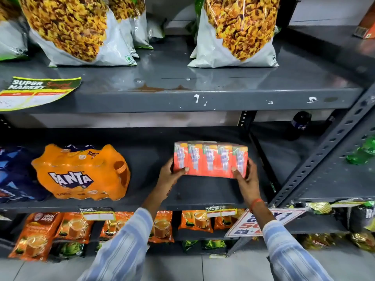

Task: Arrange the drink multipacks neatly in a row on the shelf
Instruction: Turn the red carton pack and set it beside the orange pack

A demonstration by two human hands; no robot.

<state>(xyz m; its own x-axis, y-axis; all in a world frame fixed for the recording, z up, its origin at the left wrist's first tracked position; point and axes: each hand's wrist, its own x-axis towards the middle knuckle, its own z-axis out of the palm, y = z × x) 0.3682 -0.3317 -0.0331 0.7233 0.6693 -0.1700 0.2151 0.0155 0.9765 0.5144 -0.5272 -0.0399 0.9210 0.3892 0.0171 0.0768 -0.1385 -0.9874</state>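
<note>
A shrink-wrapped pack of orange-red juice cartons (211, 159) sits toward the right of the grey middle shelf (182, 199). My left hand (172, 173) grips its left end and my right hand (246, 177) grips its right end, thumbs on the front face. Whether the pack rests on the shelf or hovers just above it is unclear. To the left stands an orange Fanta multipack (81, 173), with a gap between it and the carton pack. A dark blue multipack (14, 173) lies at the far left, partly cut off by the frame edge.
Large snack bags (235, 31) fill the upper shelf. Orange tea packets (75, 228) line the lower shelf. A slotted metal upright (324, 153) runs diagonally at the right, beside the neighbouring shelf with green bottles (363, 151). A dark bottle (298, 124) stands behind.
</note>
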